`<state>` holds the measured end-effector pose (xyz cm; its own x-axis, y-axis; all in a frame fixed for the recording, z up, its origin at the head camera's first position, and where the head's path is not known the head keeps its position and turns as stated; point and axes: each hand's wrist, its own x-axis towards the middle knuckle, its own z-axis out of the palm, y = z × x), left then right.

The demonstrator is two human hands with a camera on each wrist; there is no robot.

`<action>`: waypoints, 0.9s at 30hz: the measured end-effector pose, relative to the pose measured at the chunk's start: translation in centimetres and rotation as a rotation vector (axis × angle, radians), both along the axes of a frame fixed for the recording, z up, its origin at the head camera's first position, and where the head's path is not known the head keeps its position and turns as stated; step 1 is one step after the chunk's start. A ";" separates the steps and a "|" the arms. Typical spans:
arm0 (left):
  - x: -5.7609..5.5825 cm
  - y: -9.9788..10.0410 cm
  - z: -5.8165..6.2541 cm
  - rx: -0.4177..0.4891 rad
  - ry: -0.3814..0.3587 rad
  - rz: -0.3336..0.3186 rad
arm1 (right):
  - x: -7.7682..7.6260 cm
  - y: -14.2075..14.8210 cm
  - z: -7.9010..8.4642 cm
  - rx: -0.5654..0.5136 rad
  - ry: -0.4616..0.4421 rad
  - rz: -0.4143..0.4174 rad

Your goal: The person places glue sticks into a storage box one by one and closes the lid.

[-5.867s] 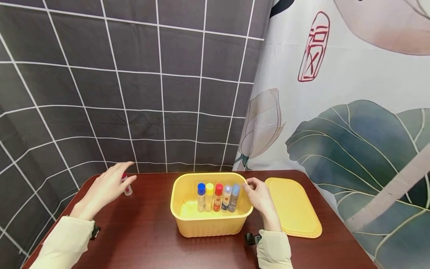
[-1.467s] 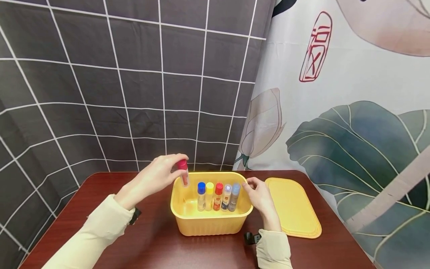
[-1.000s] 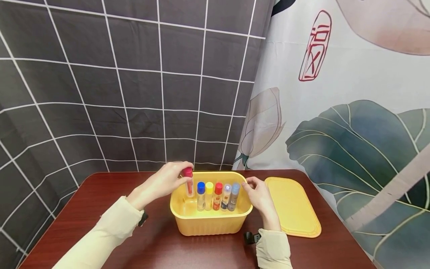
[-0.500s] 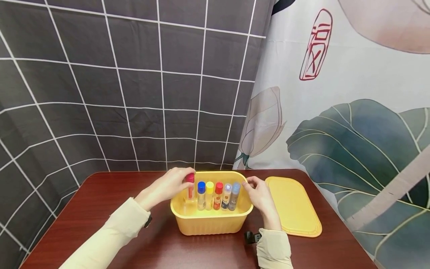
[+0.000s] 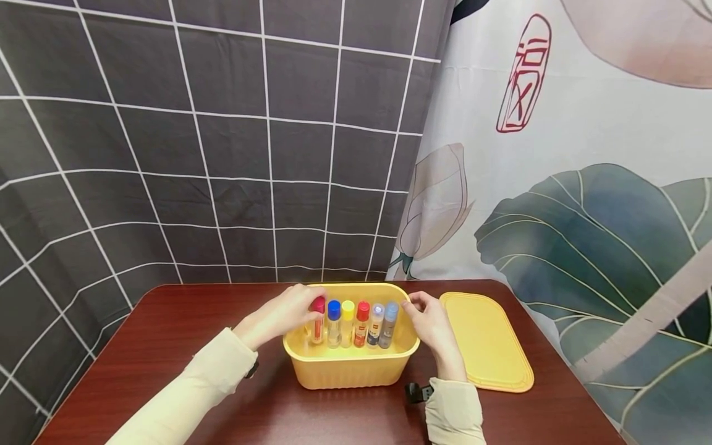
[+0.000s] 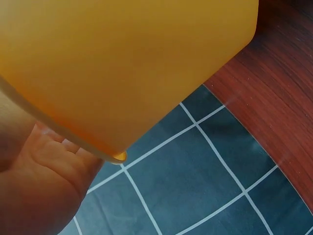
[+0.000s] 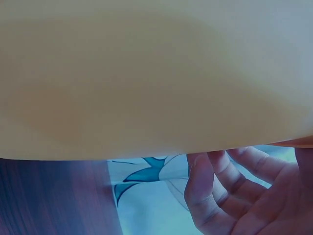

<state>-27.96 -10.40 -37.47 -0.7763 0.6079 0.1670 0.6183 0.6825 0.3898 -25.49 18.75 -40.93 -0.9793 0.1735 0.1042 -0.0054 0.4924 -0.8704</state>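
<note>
My left hand point(image 5: 280, 316) reaches over the left rim of a yellow plastic bin point(image 5: 350, 374) and pinches the pinkish-red cap of a small clear bottle point(image 5: 317, 332). That bottle stands upright inside, at the left end of a row. Beside it come a blue-capped bottle point(image 5: 334, 324), a yellow-capped bottle point(image 5: 347, 324), a red-capped bottle point(image 5: 361, 324) and two with pale blue tops. My right hand point(image 5: 431, 324) holds the bin's right rim between thumb and fingers. The bin's wall hides the left fingertips in the left wrist view and covers much of the right wrist view.
A flat yellow lid point(image 5: 486, 340) lies on the dark red table point(image 5: 245, 411) to the right of the bin. Behind the table hang a dark grid-patterned cloth point(image 5: 222, 142) and a white cloth printed with leaves point(image 5: 601, 235).
From the table's left side, my left hand has brought the pinkish-red-capped bottle over the rim and lowered it beside the blue-capped one. My right hand has kept its hold on the rim.
</note>
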 end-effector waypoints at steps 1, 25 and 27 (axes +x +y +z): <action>0.0 0.0 0.0 -0.004 -0.006 0.007 | 0.0 0.0 0.0 0.002 0.001 0.001; 0.0 0.6 -0.9 -0.073 0.057 -0.014 | 0.0 -0.1 0.1 0.004 -0.011 0.001; 0.0 0.6 -1.0 -0.073 0.052 -0.012 | 0.0 -0.1 0.1 0.002 -0.007 0.003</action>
